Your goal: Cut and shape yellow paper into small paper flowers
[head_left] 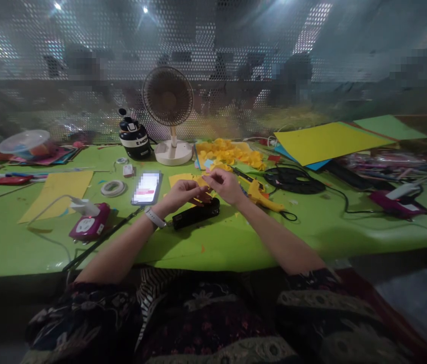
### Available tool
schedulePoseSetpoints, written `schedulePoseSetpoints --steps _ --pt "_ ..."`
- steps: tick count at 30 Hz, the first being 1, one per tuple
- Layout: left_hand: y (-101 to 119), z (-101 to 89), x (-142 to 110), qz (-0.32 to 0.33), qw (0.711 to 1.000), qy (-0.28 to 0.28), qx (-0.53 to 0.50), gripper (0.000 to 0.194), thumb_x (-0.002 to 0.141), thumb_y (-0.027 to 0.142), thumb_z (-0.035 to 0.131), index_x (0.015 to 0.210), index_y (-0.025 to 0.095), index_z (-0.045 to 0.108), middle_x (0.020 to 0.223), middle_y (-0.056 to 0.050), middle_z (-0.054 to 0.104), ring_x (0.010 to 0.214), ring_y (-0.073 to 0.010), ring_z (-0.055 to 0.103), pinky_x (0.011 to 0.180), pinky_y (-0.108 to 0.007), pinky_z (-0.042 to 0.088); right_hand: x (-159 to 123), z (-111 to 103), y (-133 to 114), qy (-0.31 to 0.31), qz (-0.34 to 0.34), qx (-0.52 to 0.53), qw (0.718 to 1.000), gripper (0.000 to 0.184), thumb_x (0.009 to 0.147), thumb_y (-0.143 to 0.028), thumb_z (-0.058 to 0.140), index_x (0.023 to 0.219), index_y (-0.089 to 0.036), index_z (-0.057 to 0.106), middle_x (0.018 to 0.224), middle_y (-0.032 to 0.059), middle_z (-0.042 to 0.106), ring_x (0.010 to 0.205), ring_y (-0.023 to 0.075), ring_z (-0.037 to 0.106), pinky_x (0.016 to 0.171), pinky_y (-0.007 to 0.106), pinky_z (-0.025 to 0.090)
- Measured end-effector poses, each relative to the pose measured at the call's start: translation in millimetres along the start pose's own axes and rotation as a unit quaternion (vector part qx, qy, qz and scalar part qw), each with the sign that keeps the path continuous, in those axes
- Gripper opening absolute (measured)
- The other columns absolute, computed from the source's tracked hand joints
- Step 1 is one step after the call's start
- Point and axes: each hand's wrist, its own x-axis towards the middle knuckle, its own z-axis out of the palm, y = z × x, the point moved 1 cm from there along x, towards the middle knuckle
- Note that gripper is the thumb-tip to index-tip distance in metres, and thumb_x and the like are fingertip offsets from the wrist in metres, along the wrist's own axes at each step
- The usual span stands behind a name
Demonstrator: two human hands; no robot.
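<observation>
Fingertip to fingertip, my left hand [183, 195] and my right hand [227, 186] meet above a yellow sheet [178, 179] in the middle of the table. Both are closed in a pinch; whatever lies between the fingers is too small to make out, with some yellow showing around them. Just below my left hand rests a long black object [195, 215], perhaps a case or a stapler. To the right of my right hand lies a yellow glue gun [262, 196]. Behind the hands is a pile of yellow paper petals [232, 151], partly on a blue-edged sheet.
A lit phone [147, 189], a tape roll [113, 188] and a purple power adapter [89, 222] lie left. A fan [173, 153] and a black bottle [134, 141] stand behind. Right are a black spool [292, 180], coloured sheets [334, 141] and another purple adapter [398, 204] with cables.
</observation>
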Motion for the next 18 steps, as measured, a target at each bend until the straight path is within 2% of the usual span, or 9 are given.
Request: schedulePoseSetpoints --steps 7,12,15,18 --pt "1 1.2 0 -0.008 1.0 0.009 -0.009 0.049 0.069 0.056 0.08 0.076 0.01 0.065 0.084 -0.014 0.077 0.074 -0.0197 0.075 0.072 -0.033 0.062 0 -1 -2 -0.007 0.01 0.003 1.0 0.043 0.081 -0.059 0.064 0.068 -0.02 0.052 0.061 -0.0034 0.049 0.057 0.0113 0.043 0.056 0.027 0.036" --pt "0 -1.3 1 -0.01 1.0 0.003 -0.014 0.048 0.069 0.055 0.081 0.077 0.011 0.066 0.081 -0.012 0.077 0.072 -0.0186 0.074 0.073 -0.032 0.062 1 -2 -4 -0.081 0.03 -0.034 0.996 0.051 0.083 -0.067 0.057 0.063 -0.021 0.046 0.056 -0.0046 0.044 0.056 0.0112 0.041 0.057 0.026 0.035" --pt "0 -5.6 1 -0.018 1.0 -0.005 -0.014 0.049 0.068 0.055 0.082 0.08 0.01 0.067 0.079 -0.012 0.077 0.07 -0.0178 0.074 0.072 -0.031 0.061 2 -1 -5 -0.088 0.008 -0.048 0.995 0.056 0.083 -0.071 0.054 0.061 -0.022 0.04 0.054 -0.0063 0.037 0.055 0.0103 0.037 0.058 0.026 0.036" --pt "1 -8.7 1 -0.022 1.0 -0.006 -0.006 0.05 0.066 0.056 0.083 0.08 0.011 0.068 0.078 -0.012 0.076 0.068 -0.017 0.073 0.072 -0.031 0.061 2 0 -5 -0.107 0.023 -0.033 0.994 0.057 0.083 -0.073 0.053 0.062 -0.022 0.04 0.053 -0.0065 0.039 0.052 0.0097 0.04 0.055 0.025 0.036"
